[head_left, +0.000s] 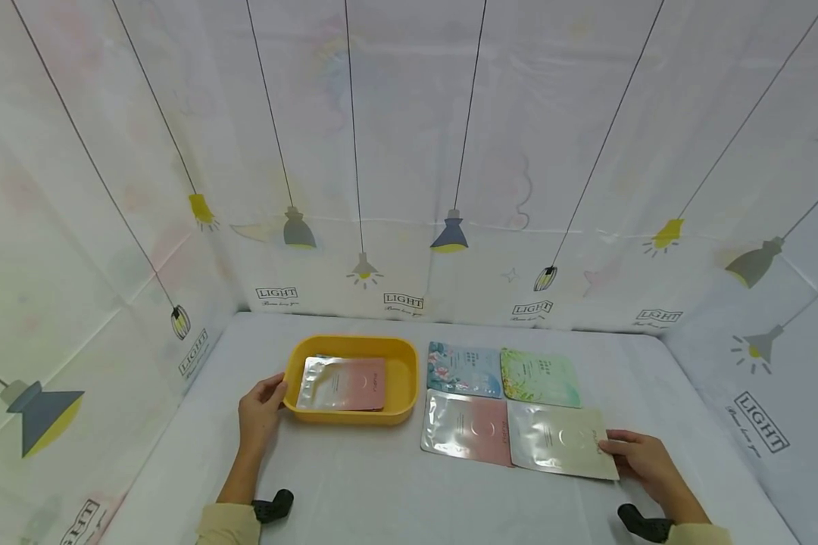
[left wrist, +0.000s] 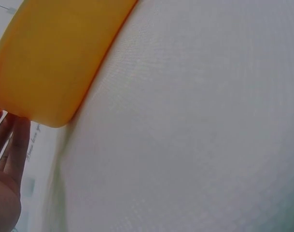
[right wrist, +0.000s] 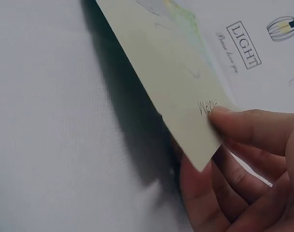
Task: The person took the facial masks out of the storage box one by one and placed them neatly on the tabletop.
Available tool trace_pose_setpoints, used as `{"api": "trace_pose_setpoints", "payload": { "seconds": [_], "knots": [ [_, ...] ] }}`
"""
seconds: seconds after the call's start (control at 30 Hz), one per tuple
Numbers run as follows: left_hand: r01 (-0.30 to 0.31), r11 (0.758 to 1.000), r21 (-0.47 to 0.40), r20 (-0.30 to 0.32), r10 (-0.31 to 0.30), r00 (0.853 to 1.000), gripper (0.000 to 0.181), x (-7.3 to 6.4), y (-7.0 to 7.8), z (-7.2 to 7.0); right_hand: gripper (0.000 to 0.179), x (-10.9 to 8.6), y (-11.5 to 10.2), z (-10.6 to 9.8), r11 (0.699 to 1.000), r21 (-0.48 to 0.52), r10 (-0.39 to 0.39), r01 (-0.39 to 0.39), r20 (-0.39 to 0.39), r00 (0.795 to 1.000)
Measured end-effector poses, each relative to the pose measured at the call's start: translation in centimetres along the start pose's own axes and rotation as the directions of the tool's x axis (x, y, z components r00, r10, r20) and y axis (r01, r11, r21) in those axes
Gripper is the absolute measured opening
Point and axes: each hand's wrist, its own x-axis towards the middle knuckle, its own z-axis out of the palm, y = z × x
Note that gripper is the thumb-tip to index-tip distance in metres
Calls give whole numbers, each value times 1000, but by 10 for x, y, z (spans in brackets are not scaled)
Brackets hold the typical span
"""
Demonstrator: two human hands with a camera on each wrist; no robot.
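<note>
The right grip [head_left: 644, 458] is pinching the right edge of a flat, glossy, silver-and-cream sachet [head_left: 562, 439] between thumb and fingers, near the corner. This sachet is lying to the right of a silver-and-pink foil sachet [head_left: 466, 428] on the white-covered table [head_left: 382, 484]. Behind these two, a blue floral sachet [head_left: 463, 369] and a green floral sachet [head_left: 541, 377] are lying side by side. The left grip [head_left: 260, 412] is touching the left end of a yellow, rounded rectangular tray [head_left: 401, 378]; whether it is clasping the rim cannot be told. Another silver-and-pink sachet [head_left: 346, 384] is resting inside the tray.
</note>
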Motion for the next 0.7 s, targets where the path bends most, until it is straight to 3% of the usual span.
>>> {"api": "trace_pose_setpoints", "payload": {
  "seconds": [0.3,0.7],
  "knots": [
    [-11,1000,-3,-1,11,1000,35,-1,2,-1,51,-6,-4,1,971,-231,-73,55,-70,995],
    [-4,1000,-9,-4,3,1000,35,-2,4,-1,31,-10,-11,2,945,-328,-68,23,-126,990]
  ]
}}
